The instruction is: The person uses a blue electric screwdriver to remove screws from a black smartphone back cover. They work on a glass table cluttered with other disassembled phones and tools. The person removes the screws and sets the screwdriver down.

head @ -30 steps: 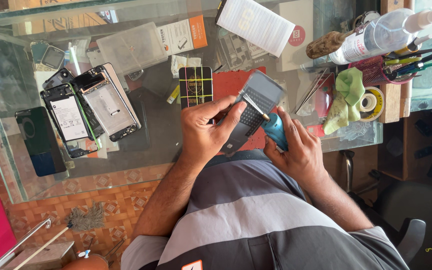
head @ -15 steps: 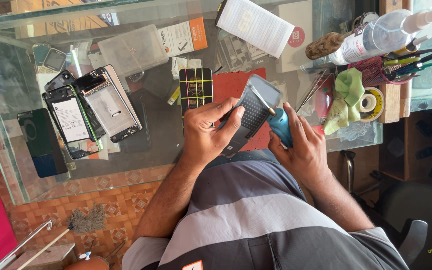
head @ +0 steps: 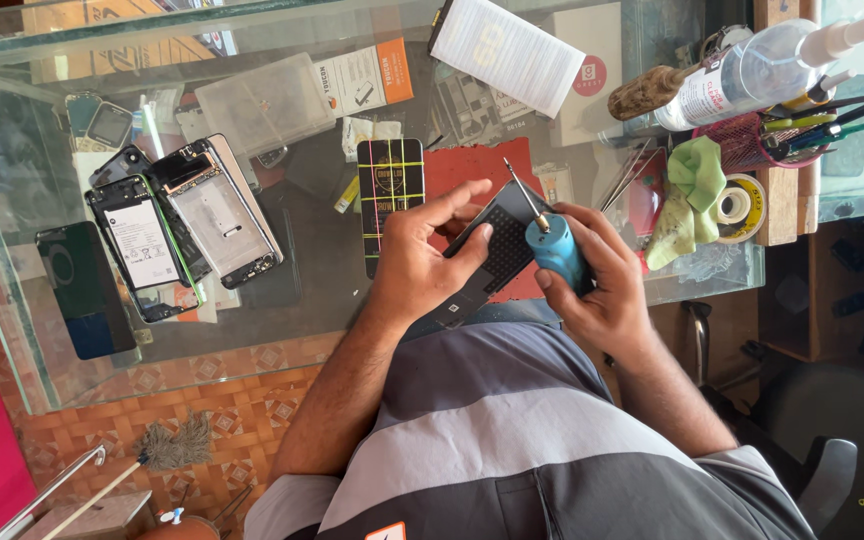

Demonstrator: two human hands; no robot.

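I am at a glass counter [head: 12,300] with a raised glass rim, above a floor of orange patterned tiles [head: 202,400]. A small duster [head: 167,450] lies down there, and a dark chair [head: 822,420] stands on my right.

My left hand [head: 417,260] is closed round the lower end of a dark phone [head: 497,245], thumb on its face and fingers curled behind, holding it tilted just over the counter's near edge. My right hand [head: 602,285] is wrapped tight round a blue-handled screwdriver [head: 547,235]; its thin shaft points away from me across the phone's upper corner.

Left of my hands lie several opened phones [head: 202,215] with bare insides, and a dark one [head: 82,290] lies apart near the edge. Just beyond my left hand are a black gridded card [head: 390,190] and a red mat [head: 477,165]. Further off sit a clear plastic case [head: 252,105] and a white box [head: 507,50]. To the right are a green cloth [head: 687,190], a tape roll [head: 737,205], a spray bottle [head: 752,70] and a red mesh cup of tools [head: 752,145].
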